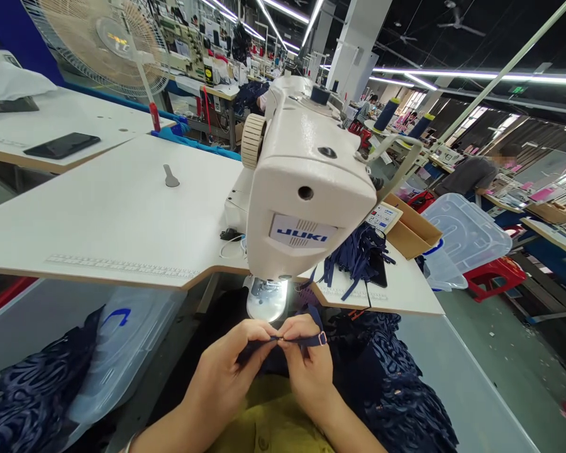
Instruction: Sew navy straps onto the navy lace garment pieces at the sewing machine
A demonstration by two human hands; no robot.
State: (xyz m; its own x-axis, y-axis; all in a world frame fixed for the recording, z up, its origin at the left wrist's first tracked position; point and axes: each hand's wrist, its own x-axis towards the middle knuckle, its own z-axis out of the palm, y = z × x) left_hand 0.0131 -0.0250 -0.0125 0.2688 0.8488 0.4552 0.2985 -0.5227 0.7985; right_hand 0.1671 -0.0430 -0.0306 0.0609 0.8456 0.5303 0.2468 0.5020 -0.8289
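Observation:
Both my hands meet just below the sewing machine's needle plate [265, 299]. My left hand [231, 368] pinches one end of a narrow navy strap [306, 340], fingers closed. My right hand [306, 365] pinches the same strap close beside it, where a small metal ring and a slider [321, 338] sit on the strap. The strap loops up over my right fingers. Under my hands lies dark navy lace fabric [387, 384] on my lap. The white JUKI sewing machine [302, 189] stands right above, its lamp lit.
A heap of navy straps [356, 258] lies on the white table [122, 214] right of the machine, beside a cardboard box [412, 229]. A clear plastic bin [462, 236] stands right, another bin [122, 340] with navy fabric left. A fan [104, 44], a phone [61, 145], other workers behind.

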